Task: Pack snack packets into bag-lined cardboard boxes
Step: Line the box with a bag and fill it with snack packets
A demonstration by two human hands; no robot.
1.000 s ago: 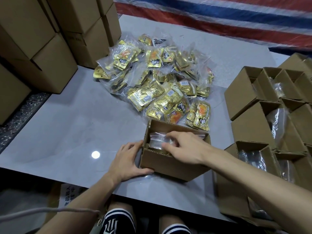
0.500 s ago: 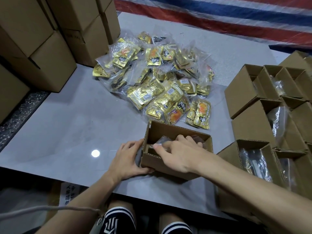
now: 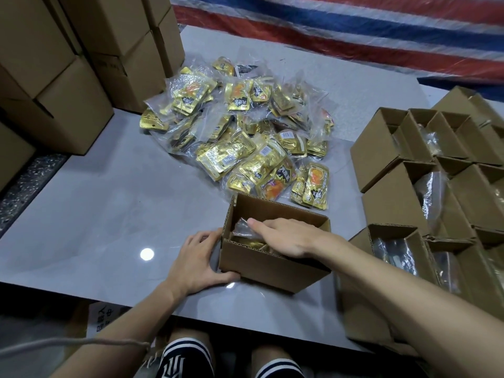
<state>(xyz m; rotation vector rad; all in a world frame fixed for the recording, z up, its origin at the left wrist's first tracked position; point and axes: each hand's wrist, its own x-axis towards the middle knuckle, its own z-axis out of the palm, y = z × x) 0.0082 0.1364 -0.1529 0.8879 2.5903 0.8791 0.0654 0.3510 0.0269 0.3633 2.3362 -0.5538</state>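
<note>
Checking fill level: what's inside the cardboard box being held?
In the cardboard box: clear bag liner and gold snack packets; the right hand pressing in covers the rest.

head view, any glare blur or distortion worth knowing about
Head view: a round bright reflection glares on the glossy table; the foil snack packets sparkle with small highlights; wide-angle bending tilts the stacked boxes at left; the frame edges look slightly soft.

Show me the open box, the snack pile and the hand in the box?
open box [image 3: 272,271], head view, front wall.
snack pile [image 3: 226,156], head view, a gold packet mid-pile.
right hand [image 3: 289,236], head view, back of hand.
</note>
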